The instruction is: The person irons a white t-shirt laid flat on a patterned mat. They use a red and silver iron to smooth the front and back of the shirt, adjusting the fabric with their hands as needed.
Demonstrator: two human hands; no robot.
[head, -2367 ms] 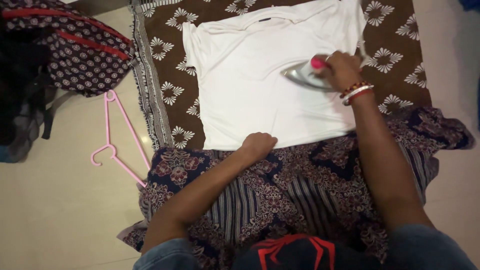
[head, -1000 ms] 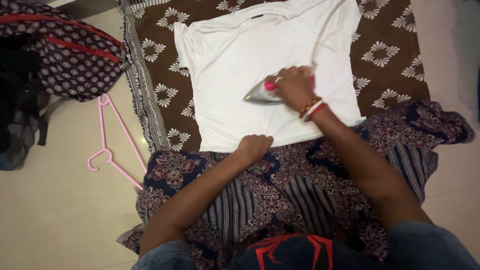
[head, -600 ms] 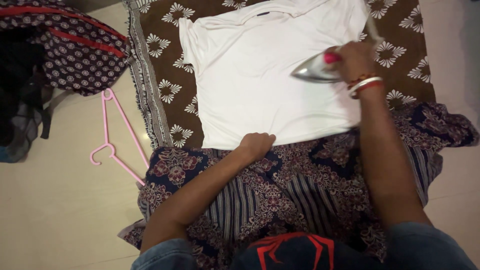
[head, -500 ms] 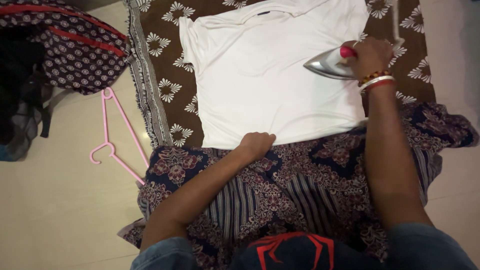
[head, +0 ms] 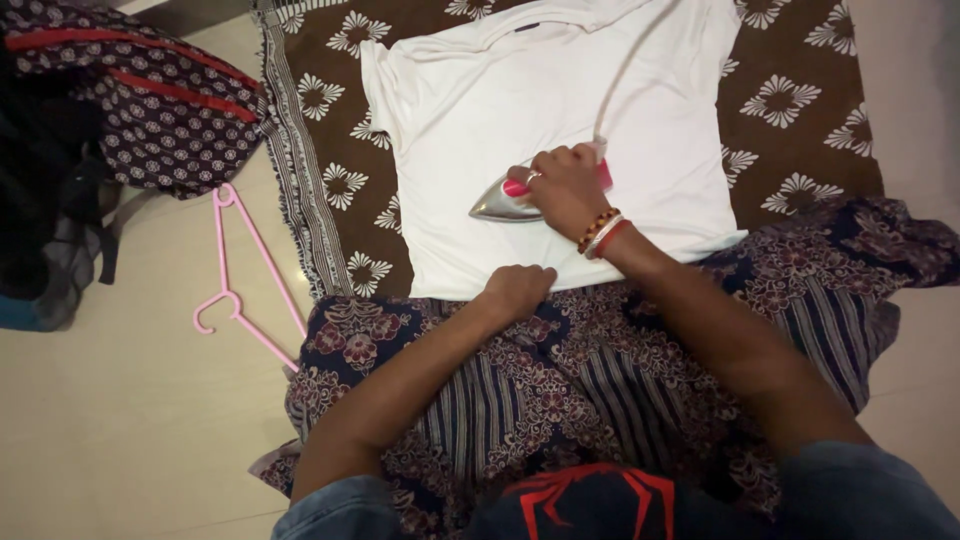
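**Iron on the white T-shirt**

The right hand (head: 566,188) is wrapped around the pink handle of the iron (head: 500,201), which rests on the white T-shirt (head: 540,120) left of its centre. The left hand (head: 517,291), loosely curled, presses the T-shirt's near hem. A pink hanger (head: 240,270) lies well left of the T-shirt.

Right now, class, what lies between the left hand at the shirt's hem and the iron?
In the head view, only bare white shirt separates the left hand from the iron, which the right hand grips.

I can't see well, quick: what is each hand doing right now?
Left hand: closed, pressing the near edge of the white shirt.
Right hand: closed on the iron, on the shirt.
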